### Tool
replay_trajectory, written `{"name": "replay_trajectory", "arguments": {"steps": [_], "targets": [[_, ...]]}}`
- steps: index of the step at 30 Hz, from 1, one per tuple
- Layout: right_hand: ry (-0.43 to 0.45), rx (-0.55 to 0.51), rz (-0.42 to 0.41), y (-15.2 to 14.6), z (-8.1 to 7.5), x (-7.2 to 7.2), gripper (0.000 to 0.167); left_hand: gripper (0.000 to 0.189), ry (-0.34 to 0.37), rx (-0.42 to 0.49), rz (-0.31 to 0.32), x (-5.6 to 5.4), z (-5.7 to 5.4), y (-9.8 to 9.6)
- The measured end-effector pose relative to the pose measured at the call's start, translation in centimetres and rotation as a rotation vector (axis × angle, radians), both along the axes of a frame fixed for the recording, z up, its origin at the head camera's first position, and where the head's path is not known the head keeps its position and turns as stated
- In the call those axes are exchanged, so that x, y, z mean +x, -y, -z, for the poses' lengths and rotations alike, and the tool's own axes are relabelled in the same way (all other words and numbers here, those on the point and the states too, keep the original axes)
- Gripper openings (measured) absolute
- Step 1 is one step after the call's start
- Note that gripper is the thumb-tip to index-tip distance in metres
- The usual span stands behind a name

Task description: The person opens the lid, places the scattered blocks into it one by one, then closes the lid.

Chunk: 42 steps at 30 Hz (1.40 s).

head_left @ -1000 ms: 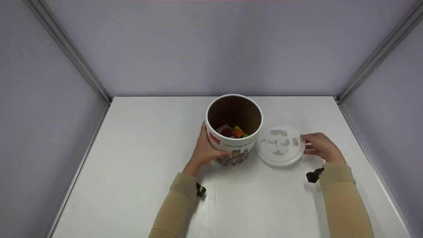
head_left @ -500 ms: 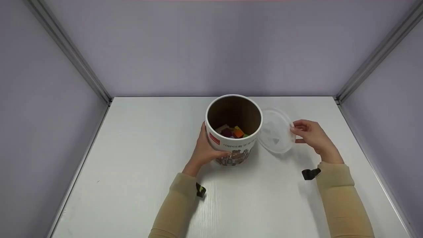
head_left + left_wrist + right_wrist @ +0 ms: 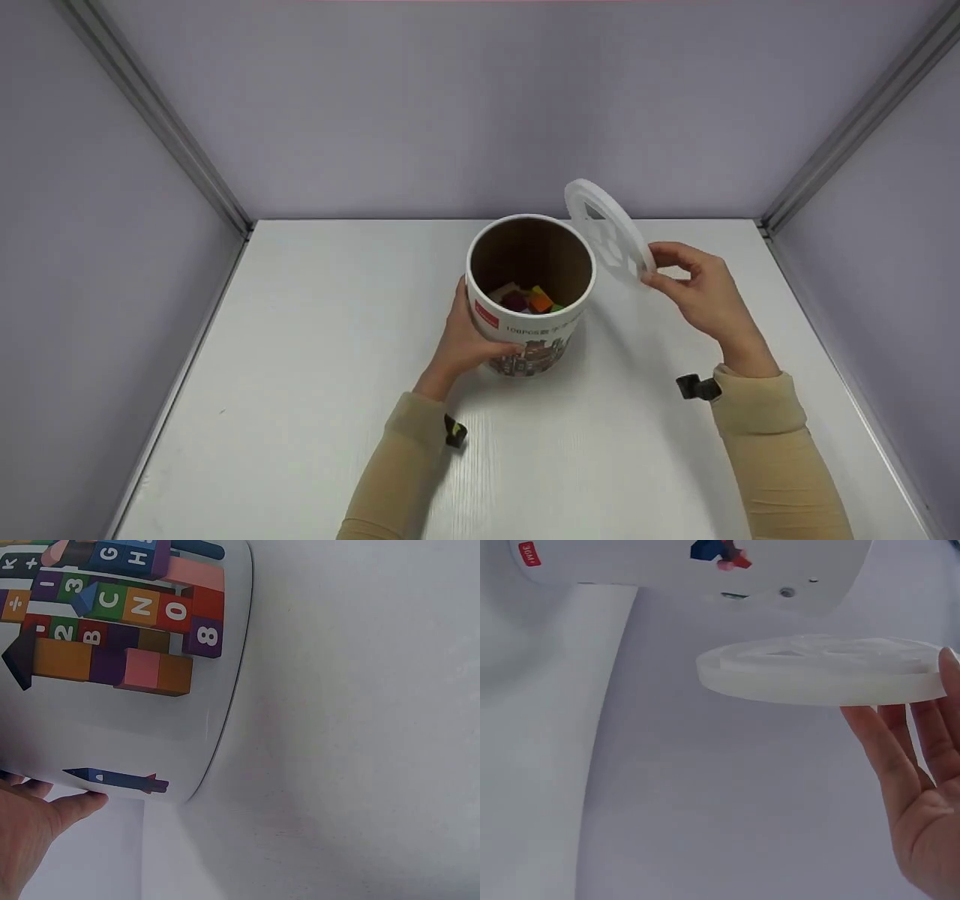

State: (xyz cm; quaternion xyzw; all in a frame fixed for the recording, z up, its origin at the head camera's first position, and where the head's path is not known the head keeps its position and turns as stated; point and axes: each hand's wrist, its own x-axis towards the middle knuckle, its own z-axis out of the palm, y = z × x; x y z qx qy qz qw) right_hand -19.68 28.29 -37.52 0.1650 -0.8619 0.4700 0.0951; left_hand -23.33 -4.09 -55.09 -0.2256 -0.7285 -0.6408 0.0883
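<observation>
A round white tub with a printed side stands uncovered on the table, several colored blocks lying at its bottom. My left hand grips the tub around its left side, thumb across the front; in the left wrist view that hand is against the printed wall. To the right, my right hand pinches the edge of a translucent white lid, which is raised and tilted steeply beside the tub's rim. In the right wrist view, thumb and fingers hold the lid from opposite faces.
The white tabletop ends at a grey back wall. Side panels flank the work area. Dark wrist mounts sit at both sleeves.
My right hand has lifted the lid off the table, up and toward the back, turning it from lying nearly flat to steeply tilted. My left hand and the tub have stayed put.
</observation>
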Motion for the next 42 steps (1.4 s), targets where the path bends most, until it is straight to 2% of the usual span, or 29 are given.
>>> {"name": "replay_trajectory", "arguments": {"steps": [3, 6, 11, 16, 22, 29, 36, 42], "targets": [[-0.071, 0.014, -0.053, 1.1, -0.6, 0.2, 0.035, 0.136, 0.010, -0.009, -0.008, 0.1, -0.2, -0.1], [-0.138, 0.034, -0.106, 2.0, -1.0, 0.3, 0.032, 0.136, 0.004, 0.005, -0.008, 0.7, -1.0, -0.1], [-0.233, 0.155, -0.157, 3.4, -1.3, 0.1, 0.030, 0.133, -0.011, 0.030, 0.008, 1.7, -2.7, 0.1], [-0.310, 0.257, -0.234, 4.5, -1.6, -0.3, 0.033, 0.131, -0.007, 0.015, 0.014, 1.9, -3.3, 0.3], [-0.355, 0.359, -0.302, 5.5, -1.5, -0.6, 0.036, 0.132, -0.011, 0.019, 0.014, 1.8, -3.1, 0.2], [-0.345, 0.446, -0.302, 6.2, -1.3, -0.6, 0.035, 0.131, -0.016, 0.031, 0.012, 1.7, -2.8, 0.2], [-0.323, 0.485, -0.304, 6.0, -0.6, -1.3, 0.033, 0.139, 0.003, -0.013, -0.017, 0.4, -0.4, 0.0], [-0.273, 0.452, -0.330, 5.7, -0.3, -1.9, 0.032, 0.138, 0.026, -0.048, -0.027, 0.2, -0.2, 0.0]]}}
